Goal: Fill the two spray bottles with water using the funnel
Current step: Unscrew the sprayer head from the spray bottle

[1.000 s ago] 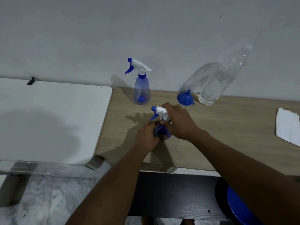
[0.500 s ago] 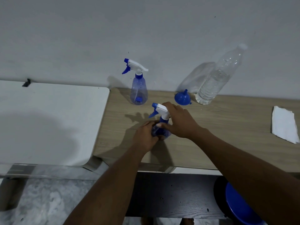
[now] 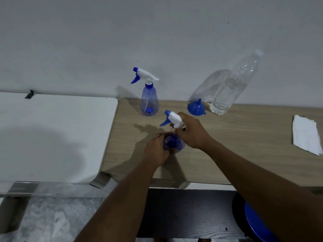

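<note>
Sprayer head point(image 3: 174, 118) lifted slightly; right grip point(image 3: 194, 133) pinching it, left grip point(image 3: 156, 151) wrapping bottle point(image 3: 174, 144); funnel point(image 3: 194, 108), second bottle point(image 3: 149, 102) behind.

Backed by a plain pale grey wall point(image 3: 157, 32) with a few small dark specks. Against it, a white table point(image 3: 52, 137) with rounded corners at left, just beside a light wood-grain table point(image 3: 253, 154) at right, under soft light with dim shadows. Below, mottled grey floor point(image 3: 43, 222), a dark wood-grain panel point(image 3: 183, 215) and a round blue seat point(image 3: 258, 224) with a black rim.
</note>
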Tool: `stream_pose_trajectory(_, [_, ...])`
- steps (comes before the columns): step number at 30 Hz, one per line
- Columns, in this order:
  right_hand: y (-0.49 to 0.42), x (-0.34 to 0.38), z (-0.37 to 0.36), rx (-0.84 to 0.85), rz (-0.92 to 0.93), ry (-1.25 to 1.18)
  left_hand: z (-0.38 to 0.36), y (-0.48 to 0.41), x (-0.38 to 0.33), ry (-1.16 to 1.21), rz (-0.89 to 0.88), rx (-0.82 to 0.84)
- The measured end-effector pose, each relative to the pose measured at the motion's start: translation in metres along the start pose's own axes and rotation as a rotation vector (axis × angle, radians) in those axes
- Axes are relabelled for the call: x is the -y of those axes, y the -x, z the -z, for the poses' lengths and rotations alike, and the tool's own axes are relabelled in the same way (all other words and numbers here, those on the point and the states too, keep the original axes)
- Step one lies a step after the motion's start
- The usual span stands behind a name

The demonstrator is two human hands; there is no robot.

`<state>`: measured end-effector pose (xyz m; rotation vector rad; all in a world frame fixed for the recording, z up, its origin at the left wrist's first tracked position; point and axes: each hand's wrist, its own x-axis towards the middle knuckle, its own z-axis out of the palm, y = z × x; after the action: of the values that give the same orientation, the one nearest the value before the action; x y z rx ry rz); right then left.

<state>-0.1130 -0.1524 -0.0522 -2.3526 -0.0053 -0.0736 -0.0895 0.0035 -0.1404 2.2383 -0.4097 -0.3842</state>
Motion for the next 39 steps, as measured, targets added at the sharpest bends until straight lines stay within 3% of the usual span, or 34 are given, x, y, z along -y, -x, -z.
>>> stream_pose_trajectory(3, [-0.005,0.009,0.020,-0.033,-0.054,-0.141,0.002,0.000,0.000,0.021,-0.027,-0.006])
stream_pose_trajectory(8, [-0.004,0.022,0.054,0.101,-0.247,-0.435,0.004,-0.001,-0.003,0.001,-0.011,0.027])
stream_pose_trajectory(11, [-0.002,0.026,0.060,0.074,-0.296,-0.544,0.005,-0.001,-0.004,-0.005,-0.014,0.050])
stream_pose_trajectory(16, [0.001,0.039,0.078,-0.010,-0.336,-0.637,0.006,0.001,-0.004,0.005,-0.025,0.054])
stream_pose_trajectory(21, [0.000,0.056,0.118,-0.060,-0.259,-0.691,0.004,0.004,-0.003,0.041,-0.061,-0.007])
stream_pose_trajectory(27, [-0.003,0.048,0.140,-0.056,-0.135,-0.381,0.003,0.006,-0.003,0.057,-0.086,-0.047])
stream_pose_trajectory(32, [0.011,-0.026,0.069,0.040,-0.241,0.177,0.000,0.005,0.001,0.042,-0.118,-0.059])
stream_pose_trajectory(39, [0.035,-0.088,0.009,0.153,-0.322,0.539,0.002,-0.003,-0.002,0.060,-0.121,-0.045])
